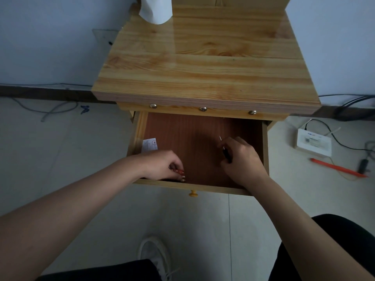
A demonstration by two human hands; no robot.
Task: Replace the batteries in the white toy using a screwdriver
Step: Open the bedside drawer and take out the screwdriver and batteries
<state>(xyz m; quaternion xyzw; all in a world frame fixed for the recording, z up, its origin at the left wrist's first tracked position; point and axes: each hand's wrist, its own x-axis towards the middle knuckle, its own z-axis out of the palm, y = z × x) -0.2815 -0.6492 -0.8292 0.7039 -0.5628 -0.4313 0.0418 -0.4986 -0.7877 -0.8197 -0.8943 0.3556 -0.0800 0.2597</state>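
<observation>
The drawer (203, 126) of a small pine table is pulled open below the tabletop. Inside it, my right hand (241, 159) grips a small screwdriver (225, 150) with a black handle; its thin metal shaft points up and to the left. At the drawer's front left corner, my left hand (162, 167) pinches small red batteries (180, 171) with its fingertips. The white toy is nowhere in sight.
A paper slip (150, 145) lies in the drawer's left side. A white tissue bag (156, 9) stands at the tabletop's (203, 63) back left. On the floor at right lie a white router (313, 141), cables and an orange pen (336, 167). My shoe (156, 258) is below.
</observation>
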